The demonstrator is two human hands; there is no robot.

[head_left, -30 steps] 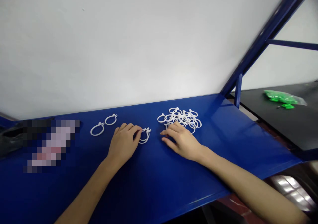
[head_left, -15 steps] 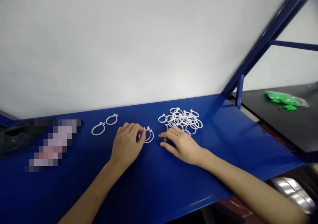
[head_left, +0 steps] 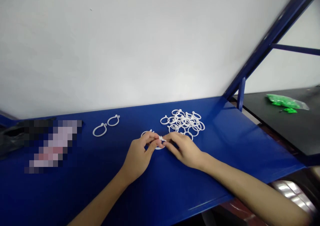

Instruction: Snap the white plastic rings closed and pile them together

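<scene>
My left hand (head_left: 140, 153) and my right hand (head_left: 185, 150) meet over the middle of the blue table. Between their fingertips is one white plastic curtain ring (head_left: 160, 148), pinched from both sides near its small knobbed end. The fingers hide part of that ring. Just behind my left fingers another white ring (head_left: 143, 133) lies on the table, partly covered. Beyond my right hand spreads a loose pile of similar white rings (head_left: 185, 121), several of them overlapping. Two separate rings, a nearer one (head_left: 99, 130) and a farther one (head_left: 113, 121), lie flat to the left.
The blue table (head_left: 160, 192) backs onto a pale wall. At the left lie a black bag (head_left: 12, 137) and a pixelated pinkish item (head_left: 58, 142). A blue metal frame (head_left: 241, 94) rises at the right, beside a black table with a bag of green pieces (head_left: 285, 101).
My left hand has moved right, and both hands now meet at one ring, fingertips closed on it. The pile and the two left rings lie as before.
</scene>
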